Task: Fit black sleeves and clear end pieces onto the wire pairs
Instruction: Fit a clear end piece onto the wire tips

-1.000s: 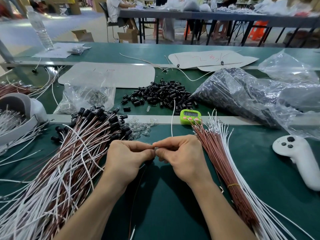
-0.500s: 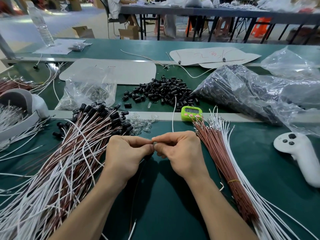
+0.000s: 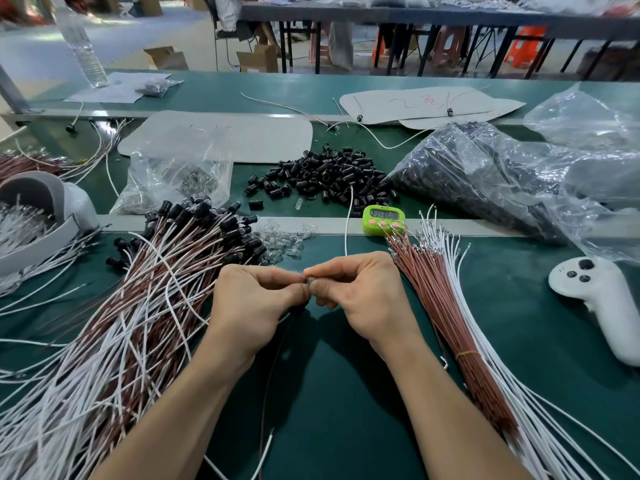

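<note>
The pinched piece [image 3: 309, 280], perhaps clear, is mostly hidden.

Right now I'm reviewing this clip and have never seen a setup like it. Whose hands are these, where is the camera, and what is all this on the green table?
There is no machine here. A person works bare-handed, and the single picture comes from a camera worn on their head, looking forward and down. The left hand and right hand meet at the fingertips and pinch the end of one wire pair, which trails back toward the person. The small part between the fingertips is too hidden to name. On the green table, a pile of finished wires lies to the left and a tied bundle of bare wires to the right. Behind the hands are loose clear end pieces, a heap of black sleeves and a green timer. A white controller lies far right.
</note>
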### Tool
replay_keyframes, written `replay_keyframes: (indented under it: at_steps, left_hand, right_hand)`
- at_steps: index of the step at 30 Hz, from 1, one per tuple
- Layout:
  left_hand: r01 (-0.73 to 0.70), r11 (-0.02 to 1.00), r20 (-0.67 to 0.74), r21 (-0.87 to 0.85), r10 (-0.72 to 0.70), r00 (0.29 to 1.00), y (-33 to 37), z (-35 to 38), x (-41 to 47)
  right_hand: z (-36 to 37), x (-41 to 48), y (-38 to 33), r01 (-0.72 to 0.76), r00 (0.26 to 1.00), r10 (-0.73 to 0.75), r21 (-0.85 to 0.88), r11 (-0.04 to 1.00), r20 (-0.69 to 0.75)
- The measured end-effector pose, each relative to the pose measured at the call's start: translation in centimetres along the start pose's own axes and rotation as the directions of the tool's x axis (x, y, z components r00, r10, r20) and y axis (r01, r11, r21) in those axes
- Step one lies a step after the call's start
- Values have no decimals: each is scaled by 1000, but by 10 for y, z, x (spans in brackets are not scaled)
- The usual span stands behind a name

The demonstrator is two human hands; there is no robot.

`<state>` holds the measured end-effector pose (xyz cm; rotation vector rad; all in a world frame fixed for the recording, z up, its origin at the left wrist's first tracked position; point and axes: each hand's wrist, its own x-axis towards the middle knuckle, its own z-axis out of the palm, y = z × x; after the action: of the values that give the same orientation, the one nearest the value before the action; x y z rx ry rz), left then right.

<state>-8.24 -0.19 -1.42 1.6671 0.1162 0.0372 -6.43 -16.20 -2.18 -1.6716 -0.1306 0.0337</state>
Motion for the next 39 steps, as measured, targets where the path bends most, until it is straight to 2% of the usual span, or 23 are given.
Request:
replay_keyframes:
  at_steps: [7,11,15,20,23,30,39]
  left_hand:
    - [27,999,29,-27,-26,999,0,0,0]
    - [28,997,3,-67,-27,1000,3,0,1]
    - [75,989,40,-128,-71,997,5,-2,4]
    - [123,983,74,-139,-113,991,5,-3,5]
    - [151,978,43,-141,-146,988,5,-2,6]
    - [161,977,32,-139,-158,987,3,-1,6]
    - [142,982,14,-123,-142,990,0,-2,7]
  right_hand:
    - [-1,1,1,34,999,-34,-27,999,14]
    - [3,2,-2,29,1000,-28,69,997,-11]
    - [1,2,-4,3,1000,-4,198,980,4]
    - [1,-1,-7,-23,1000,25,245,969,-3]
    - [2,-2,-7,-51,997,66,274,960,-47]
    - [3,-1,-5,-13,992,38,195,981,-122]
    - [2,-2,-5,1,998,15,222,975,-68]
